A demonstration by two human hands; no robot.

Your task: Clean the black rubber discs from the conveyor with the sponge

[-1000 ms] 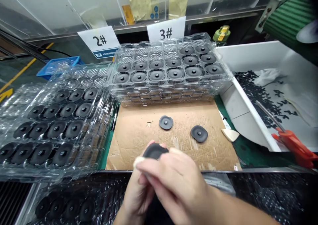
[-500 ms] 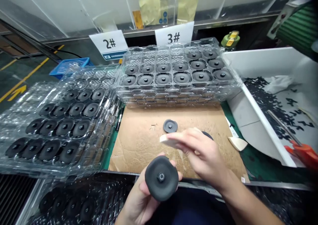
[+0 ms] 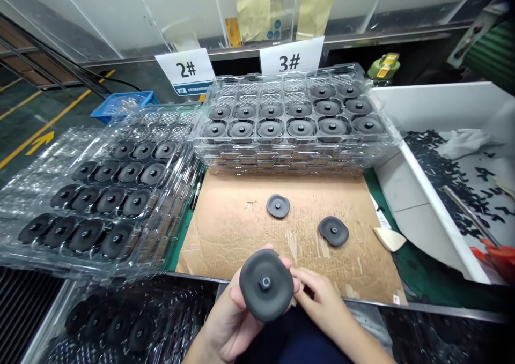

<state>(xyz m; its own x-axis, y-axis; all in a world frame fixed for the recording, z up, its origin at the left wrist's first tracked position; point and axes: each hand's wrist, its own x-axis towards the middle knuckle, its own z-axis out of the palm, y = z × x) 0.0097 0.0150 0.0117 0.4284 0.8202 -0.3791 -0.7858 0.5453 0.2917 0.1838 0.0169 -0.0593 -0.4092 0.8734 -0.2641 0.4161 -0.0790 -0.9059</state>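
Note:
My left hand [image 3: 231, 318] grips a black rounded-square disc [image 3: 276, 299] by its rim, low in front of me. A small hollow stub rises from the disc's centre, facing up. Close to its right edge is my right hand [image 3: 319, 299], fingers curled in, its fingertips partly hidden by the disc; what they hold, if anything, does not show. Two similar discs lie beyond on the cardboard sheet [image 3: 225, 235]: one disc [image 3: 278, 206] near the middle, another disc [image 3: 333, 231] to the right.
Clear plastic trays [image 3: 293, 152] of black discs are stacked at the back, more trays [image 3: 92, 219] on the left. To the right are a cream wedge-shaped piece [image 3: 389, 239], a white bin [image 3: 434, 203] of small black parts and a red-handled tool [image 3: 493, 257]. A green-lidded bottle [image 3: 383, 69] stands behind.
My right hand has dropped from above the cardboard to beside the held disc; the whitish flat piece in it no longer shows. The right-hand loose disc is now uncovered. My left hand keeps its grip.

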